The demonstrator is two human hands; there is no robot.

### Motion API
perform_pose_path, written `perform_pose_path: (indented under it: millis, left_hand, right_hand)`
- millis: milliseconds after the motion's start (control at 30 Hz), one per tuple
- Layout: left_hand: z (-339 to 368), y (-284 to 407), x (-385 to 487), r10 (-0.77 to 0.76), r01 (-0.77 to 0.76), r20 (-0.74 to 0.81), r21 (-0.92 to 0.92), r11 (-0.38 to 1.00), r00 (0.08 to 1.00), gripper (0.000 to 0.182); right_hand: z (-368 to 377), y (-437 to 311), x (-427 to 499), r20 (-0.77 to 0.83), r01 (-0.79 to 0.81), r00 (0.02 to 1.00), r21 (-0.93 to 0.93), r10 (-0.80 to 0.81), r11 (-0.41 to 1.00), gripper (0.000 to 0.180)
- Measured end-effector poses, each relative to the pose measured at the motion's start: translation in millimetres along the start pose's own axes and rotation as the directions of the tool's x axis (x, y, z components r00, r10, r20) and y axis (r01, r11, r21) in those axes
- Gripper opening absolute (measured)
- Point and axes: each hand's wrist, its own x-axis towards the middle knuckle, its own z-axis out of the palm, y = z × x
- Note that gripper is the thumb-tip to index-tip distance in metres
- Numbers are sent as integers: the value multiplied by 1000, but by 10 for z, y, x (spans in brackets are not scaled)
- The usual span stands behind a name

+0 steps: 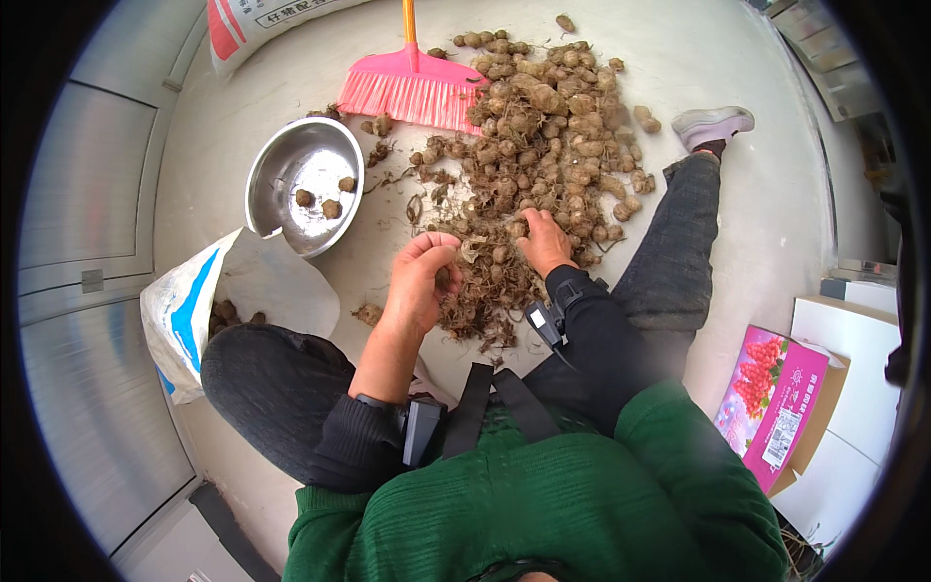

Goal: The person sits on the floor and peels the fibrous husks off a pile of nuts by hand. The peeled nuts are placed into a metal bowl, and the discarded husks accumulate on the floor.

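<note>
A large heap of brown, knobbly tubers (582, 131) with dry roots lies on the floor before me. My left hand (425, 280) is raised at the near left side of the heap, its fingers curled round a small brown tuber (442, 278) that they mostly hide. At the near right part of the heap, my right hand (545, 244) reaches down with thumb and forefinger about another tuber (518, 230). Loose fibrous roots (476, 313) are strewn between and below my hands. To the left, a steel basin (284, 211) holds three round tubers (332, 209).
A pink broom (411, 84) rests against the heap's far left side. By my bent left knee stands an open white sack (171, 320) with tubers inside. A filled sack (269, 29) lies at the far left. My right leg (673, 240) stretches along the heap; a pink carton (774, 407) is at right.
</note>
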Motion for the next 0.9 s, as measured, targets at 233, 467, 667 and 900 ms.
perform_pose_path:
  millis: [233,467,667,900]
  left_hand:
    - [-17,-58,71,32,-37,67,70,997,997,8]
    - [69,-62,6,101,-123,99,245,962,990,38]
    - [128,34,-123,159,-200,273,131,971,949,29]
    - [108,41,-282,139,-81,517,-132,988,844,26]
  right_hand:
    - [-47,-63,-94,-146,40,989,193,-12,980,30]
    - [-904,-509,-364,205,-103,959,895,-195,434,31]
    - [-1342,-952,-719,110,-1,916,963,-387,270,32]
    - [-1331,-1026,-900,-172,329,898,873,-404,360,27]
